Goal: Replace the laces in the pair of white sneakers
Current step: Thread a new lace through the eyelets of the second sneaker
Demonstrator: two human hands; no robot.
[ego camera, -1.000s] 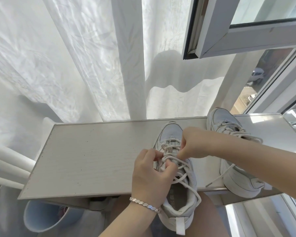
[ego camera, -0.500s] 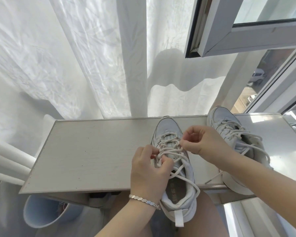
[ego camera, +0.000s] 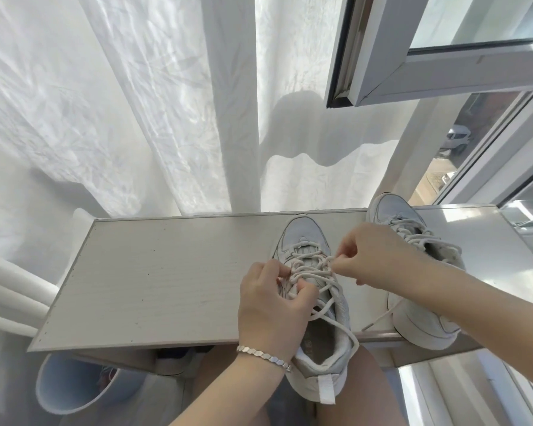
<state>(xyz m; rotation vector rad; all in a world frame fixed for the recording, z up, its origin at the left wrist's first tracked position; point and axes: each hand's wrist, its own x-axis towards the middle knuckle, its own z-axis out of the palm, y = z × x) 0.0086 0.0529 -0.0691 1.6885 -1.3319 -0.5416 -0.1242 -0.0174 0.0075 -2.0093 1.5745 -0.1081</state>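
One white sneaker [ego camera: 313, 290] lies lengthwise across the pale worktop [ego camera: 166, 281], toe toward the far edge by the curtain [ego camera: 154, 103] and heel overhanging the near edge above the person's lap. The second sneaker [ego camera: 419, 272] sits just to its right, partly hidden behind the right forearm, with its lace still threaded and one loose end trailing toward the near edge.

Both hands are on the lace [ego camera: 308, 269] of the nearer shoe. The left hand [ego camera: 271, 305], a silver bracelet [ego camera: 263, 358] at its wrist, is curled over the left row of eyelets, thumb and fingertips pinched on a crossing of cord. The right hand [ego camera: 373, 256] is closed in a fine pinch on a strand at the right side, around the upper-middle crossings. The lower crossings look slack and bunched — likely being loosened row by row to draw the old lace out.

The lace is thin, soft and limp; it carries no push, so it wants pulling from close beside an eyelet, one crossing at a time, or it will snag. Its stiff tip is the part to take for threading. The shoe itself looks light, with a padded, yielding collar — with its heel off the edge, it could tip or slide under a hard tug, so a steadying hold across the upper seems wise.
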